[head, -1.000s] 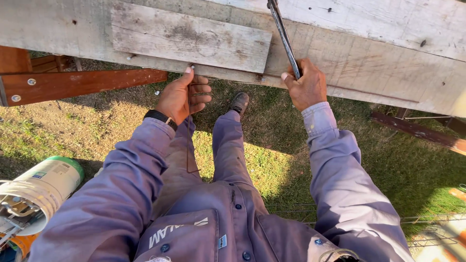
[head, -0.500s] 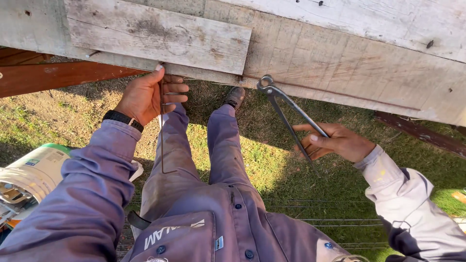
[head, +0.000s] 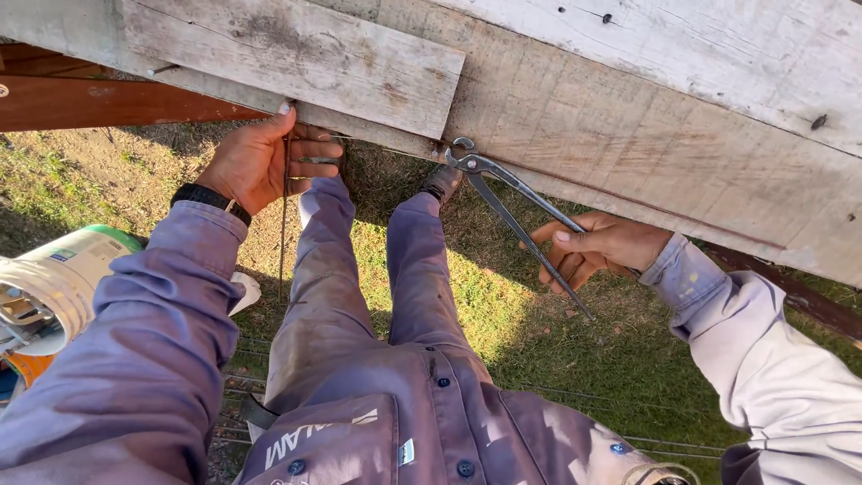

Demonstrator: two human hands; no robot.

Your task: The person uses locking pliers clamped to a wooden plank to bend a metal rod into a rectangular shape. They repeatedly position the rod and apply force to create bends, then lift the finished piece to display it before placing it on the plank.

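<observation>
The long-handled, dark steel end-cutting pincers (head: 503, 193) lie slantwise below the weathered grey wooden plank (head: 628, 135), their rounded head nipping at the plank's lower edge just beside the corner of the shorter grey board (head: 296, 54) nailed over it. The tool looks stiff and fairly heavy for its size, with smooth bare metal handles that could slip in a sweaty grip; the far ends of the handles, well away from the head, seem the best place to hold it for leverage. The right hand (head: 597, 247) holds it there, fingers closed around both handles down and right of the plank edge. The left hand (head: 260, 162) is curled under the plank's lower edge, left of the pincers, clamped on a thin, rusty upright wire (head: 284, 224) that hangs down from the plank; the wire looks light, springy and sharp at its ends. Below the plank are the person's purple-grey trouser legs and sunlit grass (head: 503, 314); a white plastic bucket (head: 54, 283) lies tipped at the far left, well apart from the plank.
</observation>
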